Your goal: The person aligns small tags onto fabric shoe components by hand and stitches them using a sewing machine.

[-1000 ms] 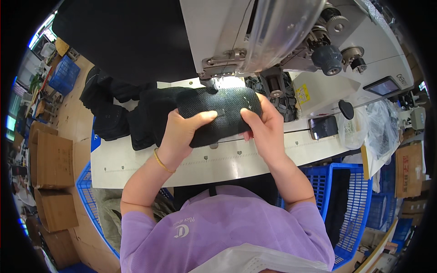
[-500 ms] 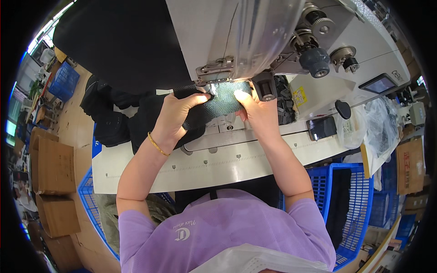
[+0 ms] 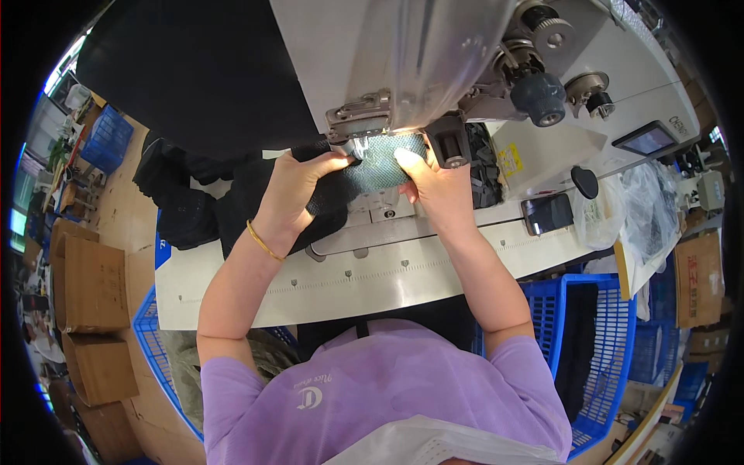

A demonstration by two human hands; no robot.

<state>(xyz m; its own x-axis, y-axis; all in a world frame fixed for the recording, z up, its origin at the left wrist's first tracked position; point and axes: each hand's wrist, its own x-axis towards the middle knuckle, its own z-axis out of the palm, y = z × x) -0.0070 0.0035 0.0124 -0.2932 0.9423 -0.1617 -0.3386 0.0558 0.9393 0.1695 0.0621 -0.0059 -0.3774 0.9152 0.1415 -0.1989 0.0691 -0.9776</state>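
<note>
A dark, textured piece of fabric (image 3: 376,172) lies under the presser foot (image 3: 356,147) of a white sewing machine (image 3: 364,54), lit brightly by its lamp. My left hand (image 3: 291,190) grips the fabric's left part, thumb stretched toward the foot and fingers hidden underneath. On the other side my right hand (image 3: 440,186) pinches its right edge, thumb on top and fingertips curled below. The needle tip cannot be made out. Black fabric pieces (image 3: 186,209) are heaped beside my left hand.
Small dark pieces (image 3: 485,174) lie right of the foot. A phone (image 3: 547,215) rests on the white table (image 3: 372,271) near clear plastic bags (image 3: 647,209). Blue baskets (image 3: 612,349) stand below the table on both sides; cardboard boxes (image 3: 93,283) are on the left floor.
The fabric and both hands have shifted very slightly left at the presser foot. Both hands keep their hold. The view has tilted a little.
</note>
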